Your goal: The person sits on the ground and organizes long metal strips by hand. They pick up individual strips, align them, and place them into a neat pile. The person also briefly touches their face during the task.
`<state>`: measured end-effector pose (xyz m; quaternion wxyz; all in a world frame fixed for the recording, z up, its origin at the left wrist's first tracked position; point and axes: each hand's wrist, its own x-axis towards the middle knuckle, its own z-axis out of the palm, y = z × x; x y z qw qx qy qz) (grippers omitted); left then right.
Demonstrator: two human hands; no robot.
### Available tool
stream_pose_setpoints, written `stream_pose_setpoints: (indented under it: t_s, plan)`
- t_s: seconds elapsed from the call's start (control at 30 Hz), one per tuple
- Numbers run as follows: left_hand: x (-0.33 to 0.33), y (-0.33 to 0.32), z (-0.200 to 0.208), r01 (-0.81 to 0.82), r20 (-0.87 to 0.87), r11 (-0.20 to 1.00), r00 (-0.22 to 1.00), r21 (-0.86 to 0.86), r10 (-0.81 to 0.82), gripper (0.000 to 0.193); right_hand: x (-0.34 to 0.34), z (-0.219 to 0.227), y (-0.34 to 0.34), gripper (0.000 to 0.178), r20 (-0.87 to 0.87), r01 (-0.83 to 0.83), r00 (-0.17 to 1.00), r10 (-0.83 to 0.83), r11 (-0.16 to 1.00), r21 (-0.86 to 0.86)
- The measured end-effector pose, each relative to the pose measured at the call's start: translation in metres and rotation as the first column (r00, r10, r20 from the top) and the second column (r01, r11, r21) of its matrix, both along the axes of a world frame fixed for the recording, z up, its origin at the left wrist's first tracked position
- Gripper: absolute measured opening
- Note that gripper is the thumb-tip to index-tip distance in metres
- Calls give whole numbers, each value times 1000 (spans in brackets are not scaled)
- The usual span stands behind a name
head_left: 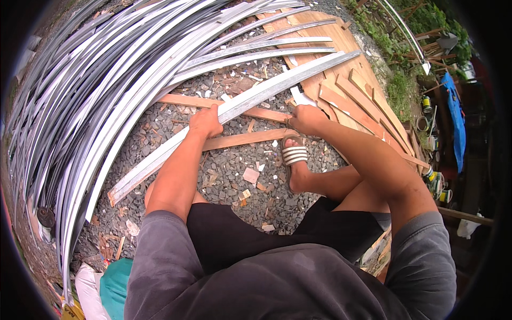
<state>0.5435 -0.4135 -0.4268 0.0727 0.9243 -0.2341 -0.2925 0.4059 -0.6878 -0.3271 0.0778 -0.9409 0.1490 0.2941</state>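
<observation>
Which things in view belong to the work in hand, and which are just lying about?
Seemingly in use:
- left hand, on the long pale strip
- right hand, at a wooden slat's end

Seemingly lying about:
- pile of grey strips
- blue sheet
- teal bundle

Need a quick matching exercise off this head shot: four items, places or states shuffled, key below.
1. left hand
2. right hand
3. striped sandal
4. blue sheet

A. toward the picture's right side
B. at the edge of the long grey strip
C. worn on a foot
D. at the end of a wooden slat

Pairs: 1-B, 2-D, 3-C, 4-A
</observation>
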Motion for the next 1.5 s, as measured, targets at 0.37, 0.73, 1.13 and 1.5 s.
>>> stream_pose_setpoints:
  t_s: [0.37,0.73,1.13,1.5]
  plan:
    - [-8,-5,46,-16,-55,999,998,-35,14,58,27,-193,130,9,-614,643,227,-756,-358,677]
    - [-53,-5,24,-59,-35,996,998,-69,57,76,36,-205,163,45,-877,143,406,-256,-930,337]
    - [-64,-6,18,-53,-67,994,997,-92,47,70,32,-258,151,30,-877,234,401,-266,-895,379]
    - [-66,-1,20,-61,-115,993,992,-99,50,91,24,-234,173,41,-900,208,413,-139,-948,242]
